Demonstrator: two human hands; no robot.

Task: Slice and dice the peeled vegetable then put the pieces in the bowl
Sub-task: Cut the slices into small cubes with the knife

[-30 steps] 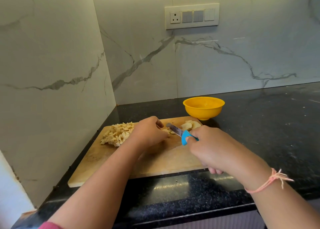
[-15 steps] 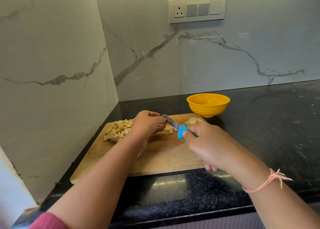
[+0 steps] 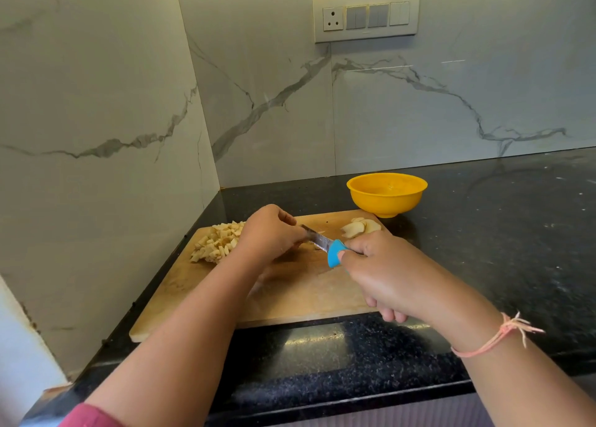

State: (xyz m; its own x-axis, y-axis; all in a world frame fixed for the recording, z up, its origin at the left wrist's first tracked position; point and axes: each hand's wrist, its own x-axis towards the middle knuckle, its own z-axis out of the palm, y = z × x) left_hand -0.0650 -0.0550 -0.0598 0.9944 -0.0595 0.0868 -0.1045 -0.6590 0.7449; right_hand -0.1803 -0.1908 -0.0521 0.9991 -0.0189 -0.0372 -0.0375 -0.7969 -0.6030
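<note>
Blue-handled knife point(image 3: 325, 247) over the wooden board point(image 3: 306, 297)

Right hand point(image 3: 383, 275) grips the handle, fingers clamped round it, blade angled toward the left hand point(image 3: 271, 233). Left fingers curl knuckles-up beside the blade; whether they pin anything is hidden. Diced pieces point(image 3: 216, 242) lie just left of them, slices point(image 3: 359, 228) just beyond the right fingers, near the yellow bowl point(image 3: 387, 197).

No legible text, label, brand, number or sign is present. The switch plate point(image 3: 366, 16) carries none, nor does the yellow bowl point(image 3: 387, 197) below it or the knife point(image 3: 325, 247).
</note>
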